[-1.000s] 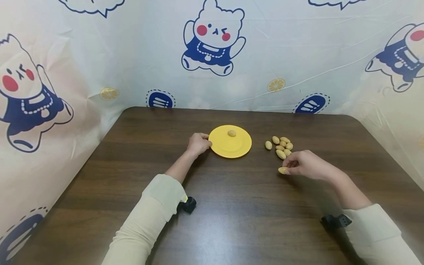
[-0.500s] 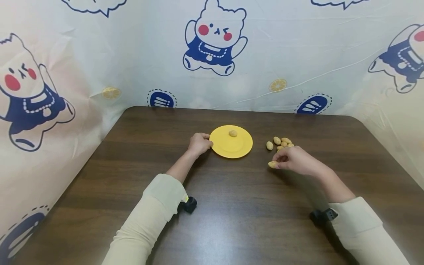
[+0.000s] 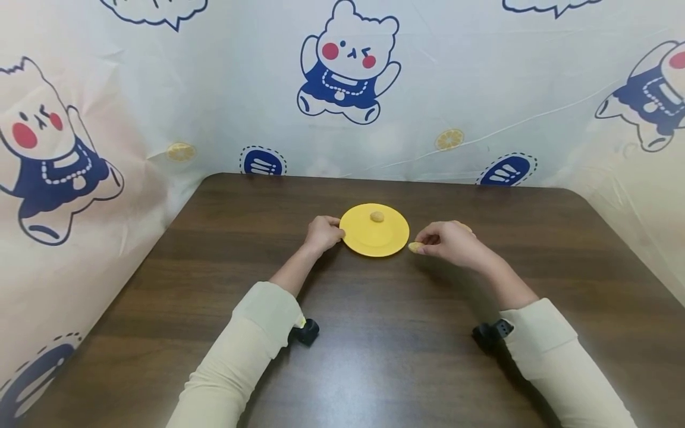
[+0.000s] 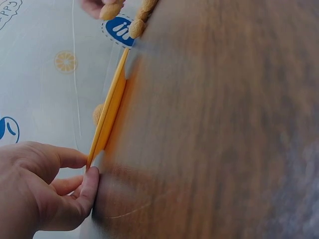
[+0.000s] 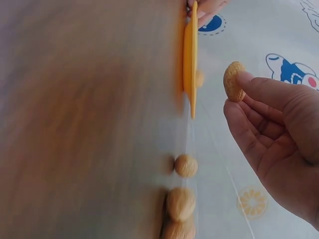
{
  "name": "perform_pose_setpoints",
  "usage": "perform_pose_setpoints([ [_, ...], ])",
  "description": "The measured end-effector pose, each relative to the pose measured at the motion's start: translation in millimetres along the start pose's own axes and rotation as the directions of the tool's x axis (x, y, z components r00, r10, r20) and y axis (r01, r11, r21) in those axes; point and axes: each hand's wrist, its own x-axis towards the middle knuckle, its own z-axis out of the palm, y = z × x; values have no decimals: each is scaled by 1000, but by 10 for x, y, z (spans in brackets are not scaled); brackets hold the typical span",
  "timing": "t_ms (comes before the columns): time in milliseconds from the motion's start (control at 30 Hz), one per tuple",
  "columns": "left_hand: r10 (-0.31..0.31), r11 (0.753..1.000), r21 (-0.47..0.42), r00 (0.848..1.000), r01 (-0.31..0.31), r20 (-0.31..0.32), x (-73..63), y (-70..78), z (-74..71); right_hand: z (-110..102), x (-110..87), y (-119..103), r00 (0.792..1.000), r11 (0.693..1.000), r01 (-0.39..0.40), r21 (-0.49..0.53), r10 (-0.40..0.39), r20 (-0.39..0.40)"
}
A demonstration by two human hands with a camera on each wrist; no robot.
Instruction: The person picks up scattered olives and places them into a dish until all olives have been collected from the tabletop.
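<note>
A yellow plate (image 3: 374, 246) lies on the dark wooden table with one unshelled peanut (image 3: 377, 217) on its far half. At the plate's left rim is my left hand (image 3: 323, 233), pinching the edge between thumb and fingers; the left wrist view shows this grip side-on. My right hand (image 3: 452, 242) holds another peanut (image 5: 233, 82) between thumb and fingertips, just off the plate's right rim and raised above the tabletop. Several more peanuts (image 5: 180, 204) rest on the table to the right, mostly hidden behind the right hand in the head view.
The brown wooden table (image 3: 342, 345) has its far edge against a printed cloth backdrop (image 3: 455, 65) with cartoon bears. Both forearms wear light sleeves and black wrist devices (image 3: 306, 331).
My right hand has carried its peanut left and away from me, from beside the pile to the plate's right edge. My left hand keeps its hold on the plate.
</note>
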Motion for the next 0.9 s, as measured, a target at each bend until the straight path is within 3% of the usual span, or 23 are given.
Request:
perform_pose_setpoints([
  [333,-5,1000,2,1000,5,5,9,3,8,64,322,-32,999,998,-47,43,46,19],
  [500,8,1000,14,1000,-8,-6,13,-5,2,92,528,-35,993,992,-109,59,107,50],
  [900,1,1000,1,1000,-1,1,9,-11,-7,211,882,-26,992,992,-122,-13,122,29],
])
